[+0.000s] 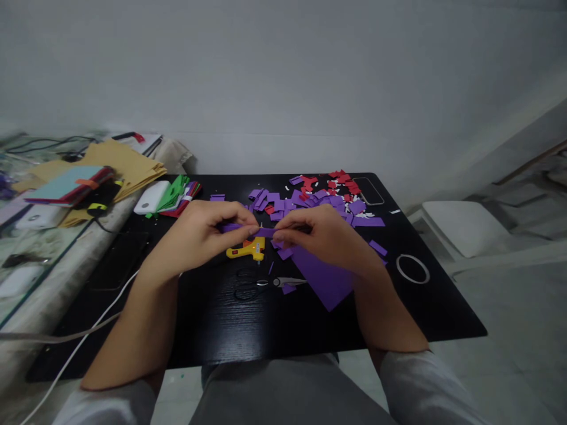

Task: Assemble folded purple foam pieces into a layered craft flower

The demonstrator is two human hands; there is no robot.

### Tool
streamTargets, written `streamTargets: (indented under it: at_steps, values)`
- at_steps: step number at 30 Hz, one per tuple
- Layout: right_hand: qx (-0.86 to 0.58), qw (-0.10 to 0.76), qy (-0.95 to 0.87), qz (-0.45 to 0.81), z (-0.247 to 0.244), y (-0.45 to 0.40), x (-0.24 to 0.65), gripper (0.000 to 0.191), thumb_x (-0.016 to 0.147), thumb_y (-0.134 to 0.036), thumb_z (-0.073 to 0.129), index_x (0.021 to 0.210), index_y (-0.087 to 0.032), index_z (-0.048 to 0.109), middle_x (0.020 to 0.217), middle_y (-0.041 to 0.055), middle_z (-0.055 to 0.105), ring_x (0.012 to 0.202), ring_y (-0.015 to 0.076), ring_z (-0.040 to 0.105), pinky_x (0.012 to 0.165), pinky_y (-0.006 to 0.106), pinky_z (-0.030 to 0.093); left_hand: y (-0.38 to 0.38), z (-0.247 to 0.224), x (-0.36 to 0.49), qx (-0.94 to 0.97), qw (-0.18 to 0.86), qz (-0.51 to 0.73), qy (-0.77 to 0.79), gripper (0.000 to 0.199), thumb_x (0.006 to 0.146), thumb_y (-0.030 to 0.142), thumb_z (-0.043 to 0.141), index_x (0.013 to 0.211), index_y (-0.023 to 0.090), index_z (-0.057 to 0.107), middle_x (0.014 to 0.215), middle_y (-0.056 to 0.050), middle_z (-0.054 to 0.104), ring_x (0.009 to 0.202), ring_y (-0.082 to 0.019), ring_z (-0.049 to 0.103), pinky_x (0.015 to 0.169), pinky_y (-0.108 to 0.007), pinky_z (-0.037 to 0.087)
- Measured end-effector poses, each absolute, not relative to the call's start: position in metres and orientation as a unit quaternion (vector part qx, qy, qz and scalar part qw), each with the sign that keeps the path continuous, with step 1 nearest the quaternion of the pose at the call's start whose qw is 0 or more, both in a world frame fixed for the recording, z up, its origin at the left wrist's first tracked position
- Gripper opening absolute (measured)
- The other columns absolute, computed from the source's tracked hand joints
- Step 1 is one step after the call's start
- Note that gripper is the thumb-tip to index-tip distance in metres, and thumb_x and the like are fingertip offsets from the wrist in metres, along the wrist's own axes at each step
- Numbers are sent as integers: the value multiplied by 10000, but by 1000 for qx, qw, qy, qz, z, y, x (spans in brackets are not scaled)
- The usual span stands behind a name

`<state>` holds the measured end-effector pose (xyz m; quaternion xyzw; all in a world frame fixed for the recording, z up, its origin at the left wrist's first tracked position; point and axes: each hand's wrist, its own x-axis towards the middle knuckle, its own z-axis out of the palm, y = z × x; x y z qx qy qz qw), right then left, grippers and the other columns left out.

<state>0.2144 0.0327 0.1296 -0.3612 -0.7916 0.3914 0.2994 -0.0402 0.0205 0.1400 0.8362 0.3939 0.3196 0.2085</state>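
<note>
A narrow purple paper strip (pixel 267 232) is stretched between my two hands above the black table. My left hand (pixel 208 233) pinches its left end between thumb and fingers. At the other end, my right hand (pixel 316 233) pinches it the same way. Just below the strip lies a yellow glue gun (pixel 247 250), partly hidden by my left hand. Nearer to me are black-handled scissors (pixel 259 284). A large purple sheet (pixel 321 277) lies under my right hand and forearm. Behind my hands is a heap of cut purple pieces (pixel 283 205).
Red scraps (pixel 348 181) lie at the back right, and a white ring (pixel 413 269) near the right edge. Green paper pieces (pixel 173 193) and a white device (pixel 152 198) sit back left. A white cable (pixel 95 324) crosses the left side. A stool (pixel 463 227) stands right.
</note>
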Motion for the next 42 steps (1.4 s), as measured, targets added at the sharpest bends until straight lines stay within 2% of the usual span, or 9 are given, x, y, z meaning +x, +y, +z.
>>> streamTargets:
  at_steps: [7,12,18,25,31,42]
  values:
    - [-374,256,-826,335,133,35,218,96,964,-179,731,906,-188,808,773,-10,805,686,116,732,668,222,503,18,141,-38,852,184,258,417,194,988,350,657,938,192,757,838,4,764,711,-123,664,649,-229,464]
    - [-384,237,-842,296,128,35,211,109,976,-181,725,907,-174,808,758,-6,796,660,112,697,671,231,466,18,137,-28,870,160,230,406,174,1008,308,622,986,199,755,878,4,778,736,-130,677,680,-234,455]
    - [-373,263,-847,272,121,37,207,132,983,-180,710,880,-181,793,718,-24,766,628,101,655,672,236,443,19,138,-27,867,162,236,409,209,1016,345,610,965,200,751,866,6,781,730,-131,686,680,-237,458]
    - [-385,255,-834,303,128,37,216,115,974,-236,715,899,-189,788,775,-5,785,677,121,677,665,244,453,20,138,-35,866,150,237,414,226,1023,366,610,969,202,756,866,-3,779,724,-133,678,680,-239,457]
    - [-383,252,-852,252,123,40,213,156,1000,-230,679,907,-181,794,772,7,774,676,126,650,699,261,427,21,134,-28,869,144,228,414,209,1033,319,575,1041,201,748,953,-24,791,810,-162,708,738,-259,486]
    - [-371,271,-845,273,123,37,212,137,989,-229,702,891,-180,784,741,-8,764,632,109,638,670,250,426,17,137,-25,863,154,240,417,193,1021,314,593,998,194,743,886,-7,775,741,-142,674,701,-253,461]
